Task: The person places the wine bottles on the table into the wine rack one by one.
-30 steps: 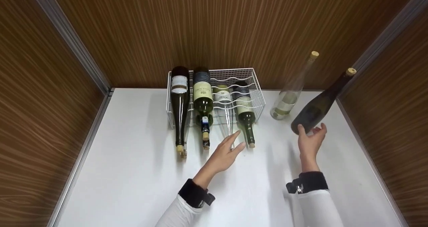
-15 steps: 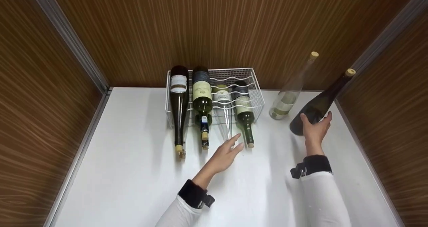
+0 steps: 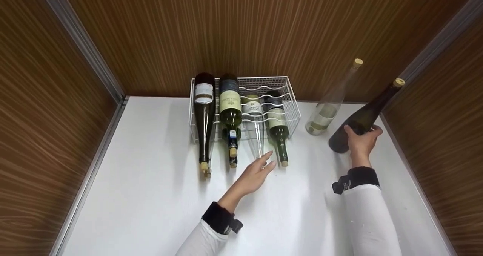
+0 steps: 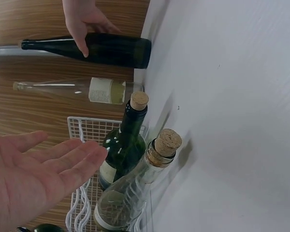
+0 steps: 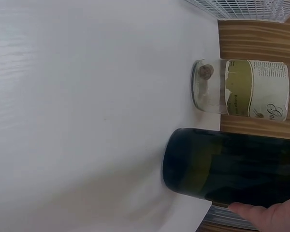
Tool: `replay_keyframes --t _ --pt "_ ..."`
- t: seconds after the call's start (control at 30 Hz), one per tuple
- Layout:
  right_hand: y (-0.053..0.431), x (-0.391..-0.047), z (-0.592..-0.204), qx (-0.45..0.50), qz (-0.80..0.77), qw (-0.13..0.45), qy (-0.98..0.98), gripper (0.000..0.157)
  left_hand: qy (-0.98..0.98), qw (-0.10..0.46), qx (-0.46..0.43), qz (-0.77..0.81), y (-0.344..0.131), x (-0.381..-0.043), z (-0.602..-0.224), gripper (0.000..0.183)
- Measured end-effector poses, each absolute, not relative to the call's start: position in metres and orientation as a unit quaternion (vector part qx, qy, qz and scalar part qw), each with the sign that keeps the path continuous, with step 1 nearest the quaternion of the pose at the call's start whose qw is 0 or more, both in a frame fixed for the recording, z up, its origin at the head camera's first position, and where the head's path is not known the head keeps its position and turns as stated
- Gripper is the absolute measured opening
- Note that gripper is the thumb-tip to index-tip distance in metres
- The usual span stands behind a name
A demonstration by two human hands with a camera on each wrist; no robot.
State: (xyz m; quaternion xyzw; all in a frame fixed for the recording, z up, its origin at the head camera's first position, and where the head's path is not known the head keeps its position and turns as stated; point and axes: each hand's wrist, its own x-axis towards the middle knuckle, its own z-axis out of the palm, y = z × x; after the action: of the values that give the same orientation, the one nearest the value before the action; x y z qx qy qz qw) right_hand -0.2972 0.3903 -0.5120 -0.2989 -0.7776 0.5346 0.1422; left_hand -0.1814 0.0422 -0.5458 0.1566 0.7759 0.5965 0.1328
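My right hand [image 3: 362, 143] grips the lower body of a dark, corked wine bottle [image 3: 365, 116] standing upright at the right, thumb on one side and fingers on the other. In the left wrist view that bottle [image 4: 118, 50] has its base at the white surface. Just left of it stands a clear corked bottle [image 3: 325, 116] with a pale label. My left hand [image 3: 256, 175] is held out with fingers extended, holding nothing. It is nearest the necks of a clear bottle [image 3: 253, 109] and a green bottle [image 3: 279, 131] lying in a white wire rack [image 3: 286, 77].
Two bottles lie on top at the rack's left: a dark one [image 3: 204, 124] and a green one [image 3: 230, 101]. More corked necks show beneath them. Wood-grain panels [image 3: 158, 33] enclose the white tabletop [image 3: 151, 195] at the back and both sides.
My right hand has moved forward and slightly right, from the dark bottle's base up onto its body, and closed round it. The bottle stays in place; my left hand has hardly moved.
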Motion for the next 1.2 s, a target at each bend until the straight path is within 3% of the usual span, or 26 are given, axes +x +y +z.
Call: replay_keyframes --t 0.43,1.2 --pt "0.398 -0.300 -0.517 -0.277 0.519 0.118 -0.800 0.109 0.780 0.138 0.160 0.588 0.041 -0.181 -0.548 0.060" --pt "0.394 -0.288 -0.519 -0.267 0.492 0.105 -0.822 0.110 0.749 0.171 0.153 0.622 0.040 -0.182 -0.546 0.057"
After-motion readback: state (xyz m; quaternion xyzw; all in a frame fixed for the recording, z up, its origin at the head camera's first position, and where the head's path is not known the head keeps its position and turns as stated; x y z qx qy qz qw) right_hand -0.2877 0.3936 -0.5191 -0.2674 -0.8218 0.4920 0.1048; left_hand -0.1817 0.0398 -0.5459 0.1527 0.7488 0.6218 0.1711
